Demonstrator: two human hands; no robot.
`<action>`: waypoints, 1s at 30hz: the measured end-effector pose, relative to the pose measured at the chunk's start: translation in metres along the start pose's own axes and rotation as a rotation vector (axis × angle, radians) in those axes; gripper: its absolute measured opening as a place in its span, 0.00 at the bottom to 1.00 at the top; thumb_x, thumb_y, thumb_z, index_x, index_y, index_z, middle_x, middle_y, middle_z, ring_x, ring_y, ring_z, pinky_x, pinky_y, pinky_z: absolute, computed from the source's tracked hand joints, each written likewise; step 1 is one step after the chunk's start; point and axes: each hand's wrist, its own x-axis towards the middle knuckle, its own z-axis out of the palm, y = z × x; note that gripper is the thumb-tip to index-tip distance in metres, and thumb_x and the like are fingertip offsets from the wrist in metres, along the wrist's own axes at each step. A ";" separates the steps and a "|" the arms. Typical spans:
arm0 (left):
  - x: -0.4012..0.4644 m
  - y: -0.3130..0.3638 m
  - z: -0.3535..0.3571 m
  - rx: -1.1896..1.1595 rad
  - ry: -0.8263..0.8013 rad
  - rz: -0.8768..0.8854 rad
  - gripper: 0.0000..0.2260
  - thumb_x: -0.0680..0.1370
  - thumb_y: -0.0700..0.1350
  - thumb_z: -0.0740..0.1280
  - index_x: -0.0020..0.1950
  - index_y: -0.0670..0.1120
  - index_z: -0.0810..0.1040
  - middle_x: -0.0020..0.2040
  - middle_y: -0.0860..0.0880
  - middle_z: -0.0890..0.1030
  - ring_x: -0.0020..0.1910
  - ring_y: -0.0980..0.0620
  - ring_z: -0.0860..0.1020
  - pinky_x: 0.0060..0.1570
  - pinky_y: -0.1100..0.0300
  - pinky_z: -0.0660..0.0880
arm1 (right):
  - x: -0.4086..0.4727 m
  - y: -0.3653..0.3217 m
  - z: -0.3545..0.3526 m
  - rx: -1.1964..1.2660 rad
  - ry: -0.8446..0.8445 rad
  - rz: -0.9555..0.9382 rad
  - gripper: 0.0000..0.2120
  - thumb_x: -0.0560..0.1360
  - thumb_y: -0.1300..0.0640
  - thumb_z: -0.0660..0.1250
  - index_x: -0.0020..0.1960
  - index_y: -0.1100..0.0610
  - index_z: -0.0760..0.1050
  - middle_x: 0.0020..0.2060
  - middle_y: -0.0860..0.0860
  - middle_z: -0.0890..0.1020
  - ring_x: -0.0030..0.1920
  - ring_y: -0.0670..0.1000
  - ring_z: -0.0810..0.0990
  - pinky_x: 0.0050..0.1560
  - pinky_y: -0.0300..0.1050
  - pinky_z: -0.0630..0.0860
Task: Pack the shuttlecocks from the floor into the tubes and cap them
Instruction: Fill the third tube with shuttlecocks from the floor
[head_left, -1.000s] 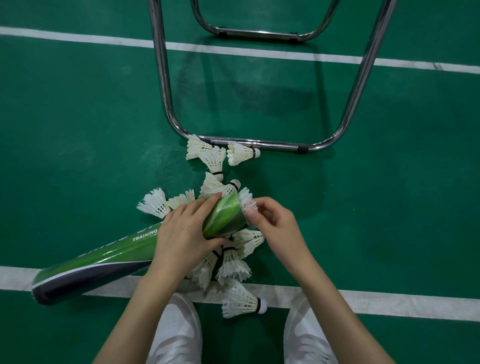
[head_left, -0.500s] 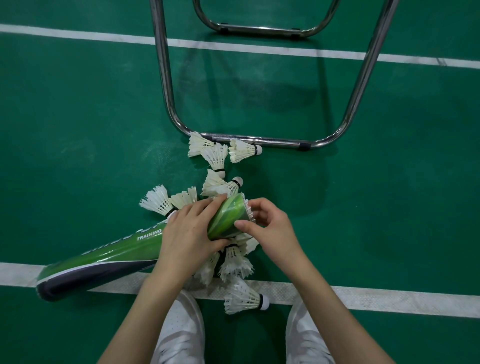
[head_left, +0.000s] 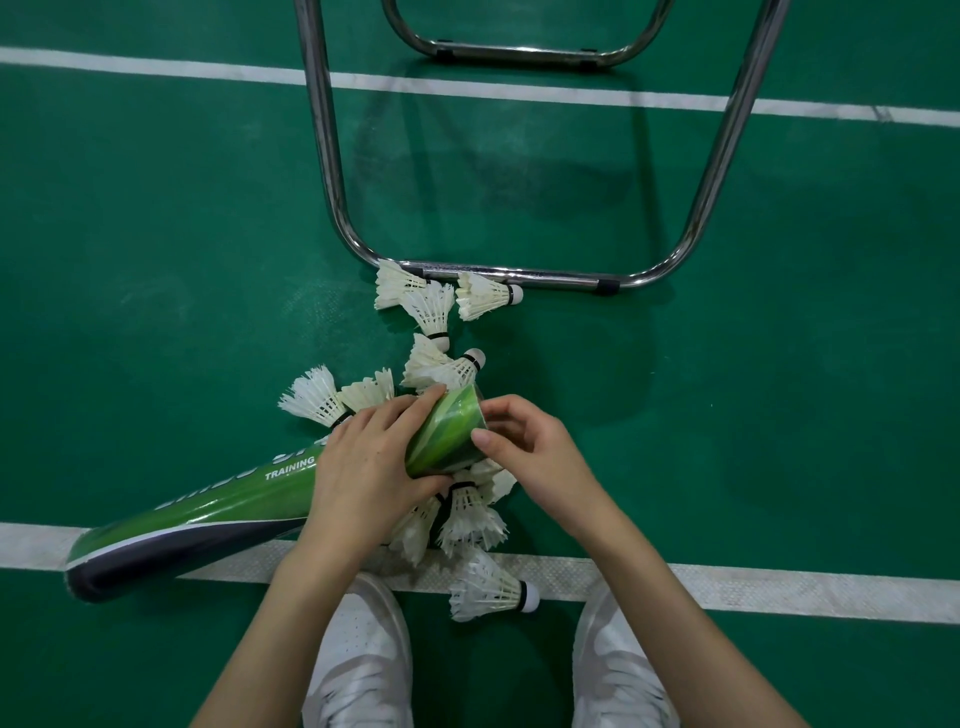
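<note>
A long green tube (head_left: 208, 514) marked TRAINING lies tilted across the floor, its dark end at the left and its mouth at the right. My left hand (head_left: 363, 462) grips it just behind the mouth. My right hand (head_left: 540, 457) cups the mouth with curled fingers, thumb on the rim; the opening is hidden behind it. Several white feather shuttlecocks lie loose around the tube: a cluster (head_left: 470, 519) under my hands, one (head_left: 488, 592) on the white line, one (head_left: 311, 397) at the left, one (head_left: 441, 366) just beyond the mouth.
A chrome chair frame (head_left: 519, 275) stands on the green court floor beyond the pile, with three shuttlecocks (head_left: 483, 296) against its front bar. A white court line (head_left: 779, 592) runs across near my white shoes (head_left: 363, 665).
My right hand pinched a shuttlecock's feathers at the tube mouth and pressed it in; no feathers show at the mouth now. The left hand kept its grip.
</note>
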 end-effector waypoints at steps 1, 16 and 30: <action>-0.001 -0.003 -0.002 -0.003 0.001 -0.014 0.41 0.61 0.57 0.77 0.71 0.55 0.64 0.59 0.50 0.77 0.55 0.46 0.75 0.53 0.50 0.71 | 0.001 0.000 0.000 -0.009 0.029 -0.007 0.05 0.76 0.62 0.65 0.51 0.56 0.76 0.47 0.52 0.82 0.50 0.47 0.80 0.53 0.41 0.76; -0.011 -0.047 -0.017 -0.032 0.032 -0.161 0.39 0.62 0.56 0.77 0.70 0.54 0.66 0.60 0.49 0.76 0.56 0.44 0.74 0.53 0.48 0.70 | 0.015 0.006 0.030 0.145 0.007 0.194 0.19 0.81 0.54 0.55 0.71 0.48 0.62 0.60 0.50 0.78 0.55 0.49 0.80 0.58 0.45 0.74; -0.014 -0.045 -0.011 -0.034 0.013 -0.144 0.41 0.62 0.56 0.77 0.71 0.55 0.64 0.61 0.49 0.76 0.57 0.45 0.74 0.55 0.48 0.70 | 0.022 0.015 0.027 0.155 0.102 0.213 0.23 0.81 0.57 0.56 0.74 0.49 0.55 0.70 0.51 0.67 0.47 0.47 0.82 0.50 0.41 0.77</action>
